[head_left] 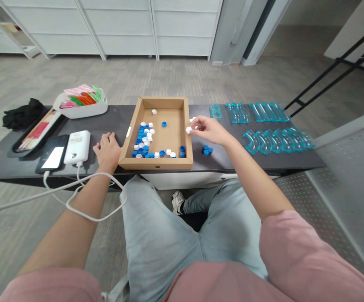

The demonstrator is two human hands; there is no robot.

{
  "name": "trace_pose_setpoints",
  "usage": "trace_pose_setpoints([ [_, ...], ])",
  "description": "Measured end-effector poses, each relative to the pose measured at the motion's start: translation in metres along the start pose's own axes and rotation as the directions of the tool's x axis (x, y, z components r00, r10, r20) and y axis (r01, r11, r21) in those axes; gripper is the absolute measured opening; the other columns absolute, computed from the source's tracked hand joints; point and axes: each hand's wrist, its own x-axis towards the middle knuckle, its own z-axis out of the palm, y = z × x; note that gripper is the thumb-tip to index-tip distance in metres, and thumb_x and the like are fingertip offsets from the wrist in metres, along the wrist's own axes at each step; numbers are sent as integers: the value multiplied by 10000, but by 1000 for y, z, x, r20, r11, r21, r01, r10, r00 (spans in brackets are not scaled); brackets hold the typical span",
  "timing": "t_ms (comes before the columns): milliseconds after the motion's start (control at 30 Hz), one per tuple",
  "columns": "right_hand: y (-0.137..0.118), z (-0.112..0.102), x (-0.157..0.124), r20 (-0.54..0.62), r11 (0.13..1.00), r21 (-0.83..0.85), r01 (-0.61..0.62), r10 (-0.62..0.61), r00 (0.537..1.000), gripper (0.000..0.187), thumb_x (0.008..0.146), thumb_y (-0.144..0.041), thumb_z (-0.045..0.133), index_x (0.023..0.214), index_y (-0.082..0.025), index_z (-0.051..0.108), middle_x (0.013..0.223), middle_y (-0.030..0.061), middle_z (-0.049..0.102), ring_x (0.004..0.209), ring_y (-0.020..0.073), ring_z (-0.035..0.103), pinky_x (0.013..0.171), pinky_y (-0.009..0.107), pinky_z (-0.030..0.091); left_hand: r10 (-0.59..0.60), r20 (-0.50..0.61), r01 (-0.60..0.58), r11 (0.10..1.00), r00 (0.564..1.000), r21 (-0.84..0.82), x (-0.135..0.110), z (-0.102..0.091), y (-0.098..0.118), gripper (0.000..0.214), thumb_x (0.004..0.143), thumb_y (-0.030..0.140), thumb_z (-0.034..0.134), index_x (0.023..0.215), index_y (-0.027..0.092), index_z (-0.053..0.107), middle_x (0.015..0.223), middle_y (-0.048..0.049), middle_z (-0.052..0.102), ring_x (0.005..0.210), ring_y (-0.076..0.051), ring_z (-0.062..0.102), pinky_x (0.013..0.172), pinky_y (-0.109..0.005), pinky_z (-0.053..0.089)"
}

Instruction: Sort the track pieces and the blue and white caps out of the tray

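Observation:
A shallow cardboard tray point(132, 131) sits at the middle of the dark table point(219, 156) and holds several small blue and white hexagonal pieces point(144, 140). My right hand point(207, 129) hovers just right of the tray's rim, fingers pinched on white pieces point(189, 129). A small cluster of blue pieces point(206, 150) lies on the table below that hand. My left hand point(107, 150) rests on the table against the tray's left side, fingers curled, nothing visible in it.
Rows of clear teal curved pieces point(273, 139) lie at the right. On the left are a white power bank point(77, 147) with cable, a phone point(53, 157), a white tub of coloured strips point(84, 102), a long tray point(35, 133) and black cloth point(21, 113).

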Motion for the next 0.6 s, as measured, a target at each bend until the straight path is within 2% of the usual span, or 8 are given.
trace_pose_setpoints([
  [100, 38, -29, -21, -134, 976, -57, -210, 201, 970, 368, 864, -516, 925, 1036, -239, 754, 831, 22, 791, 780, 225, 707, 774, 355, 547, -4, -5, 4, 1000, 1000, -9, 0, -1, 0, 694, 1155, 292, 326, 1782, 47, 496, 1888, -317, 434, 1775, -407, 426, 1446, -654, 276],
  [167, 56, -37, -28, -182, 942, -93, -322, 302, 936, 334, 845, -475, 932, 1002, -235, 760, 781, 16, 771, 769, 239, 708, 796, 378, 567, -4, -11, 4, 1000, 1000, -18, 0, -1, 1, 683, 1152, 290, 349, 1779, 68, 505, 1888, -315, 439, 1778, -411, 425, 1442, -661, 283],
  [233, 67, -37, -28, -229, 916, -126, -380, 346, 910, 274, 855, -437, 917, 947, -236, 754, 827, 37, 793, 799, 250, 721, 840, 400, 590, -2, -11, 1, 1000, 1000, -21, 0, -1, 0, 685, 1149, 287, 352, 1779, 66, 505, 1889, -318, 438, 1782, -418, 421, 1441, -671, 285],
  [300, 73, -32, -24, -287, 905, -159, -395, 340, 896, 225, 881, -397, 898, 933, -240, 746, 923, 66, 831, 852, 258, 741, 911, 422, 606, -2, -8, 1, 1000, 1000, -18, 0, 0, 0, 688, 1148, 288, 352, 1779, 60, 505, 1888, -321, 437, 1783, -422, 421, 1442, -671, 284],
  [400, 78, -25, -17, -361, 905, -183, -384, 302, 882, 195, 922, -367, 873, 1007, -248, 745, 1023, 85, 862, 911, 272, 764, 990, 453, 612, 4, -17, -4, 1000, 1000, -14, 1, 1, -1, 689, 1147, 296, 362, 1781, 68, 508, 1881, -319, 447, 1787, -421, 418, 1441, -667, 287],
  [600, 79, -21, -16, -415, 926, -179, -332, 235, 879, 187, 994, -402, 792, 1107, -255, 764, 1048, 76, 852, 893, 273, 737, 931, 447, 609, -6, -23, 6, 1000, 1000, 3, 0, 2, -1, 684, 1154, 291, 356, 1783, 71, 510, 1888, -313, 446, 1772, -417, 440, 1438, -654, 295],
])
